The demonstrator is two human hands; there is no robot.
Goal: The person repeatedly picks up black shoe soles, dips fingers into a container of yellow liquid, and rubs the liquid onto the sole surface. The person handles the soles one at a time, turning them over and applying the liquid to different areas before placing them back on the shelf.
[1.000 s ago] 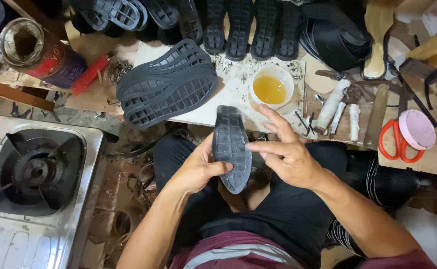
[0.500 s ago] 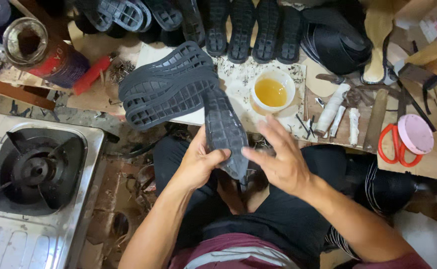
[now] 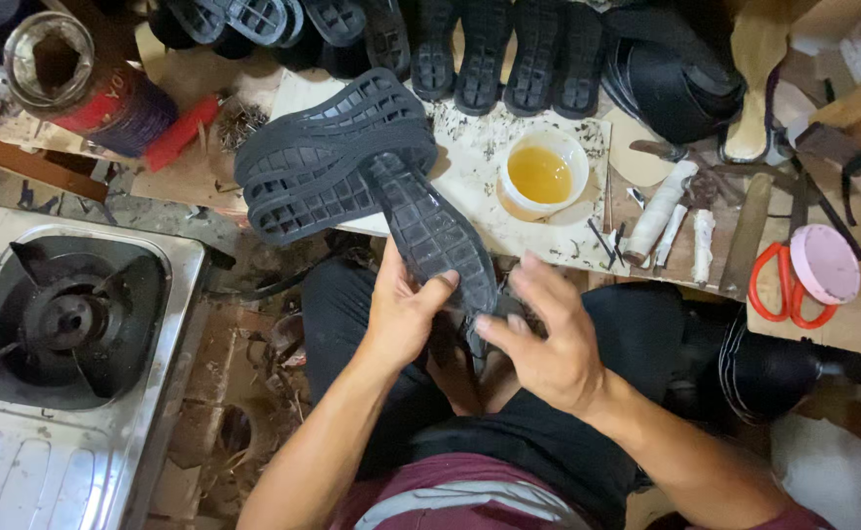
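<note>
Swung black rubber sole (image 3: 430, 236) from upright over lap to slanting toward stacked soles (image 3: 322, 162) on bench. Left hand (image 3: 406, 314) pinched sole's near edge, thumb on tread; right hand (image 3: 548, 339) spread, fingertips at heel end. Repositioned, mid-handling.

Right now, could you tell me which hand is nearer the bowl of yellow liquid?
Right. The right hand lies below the bowl of yellow liquid; the left hand is farther left.

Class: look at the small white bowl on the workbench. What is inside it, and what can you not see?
The white bowl holds a yellow-amber liquid. The liquid hides the bowl's bottom, so its depth cannot be told.
</note>
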